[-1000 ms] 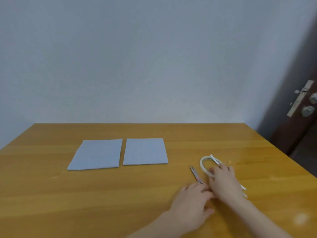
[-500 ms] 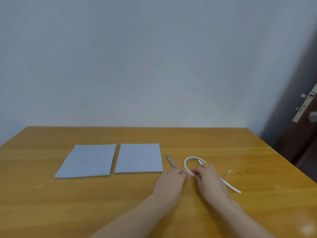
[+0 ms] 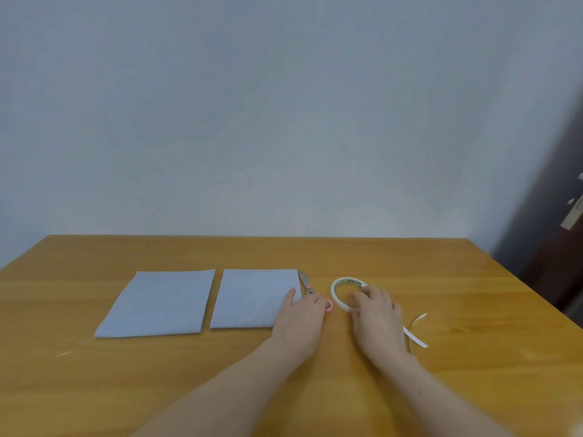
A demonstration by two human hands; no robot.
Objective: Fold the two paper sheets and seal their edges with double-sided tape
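Two pale blue paper sheets lie flat side by side on the wooden table (image 3: 441,279), the left sheet (image 3: 157,302) and the right sheet (image 3: 252,298). My left hand (image 3: 299,313) covers the pink handles of a small pair of scissors (image 3: 305,282), whose blades point away along the right sheet's right edge; one fingertip touches that sheet. My right hand (image 3: 377,313) grips the near rim of a white roll of double-sided tape (image 3: 339,290) lying flat just right of the scissors.
White strips of tape backing (image 3: 416,339) lie right of my right wrist. A tiny white scrap (image 3: 64,353) sits near the table's left front. A dark door with a handle (image 3: 572,216) stands at the far right, beyond the table edge.
Both hands have slid away from me and to the left, taking the scissors and tape roll with them. The scissors now lie against the right sheet. The loose strips stayed behind.
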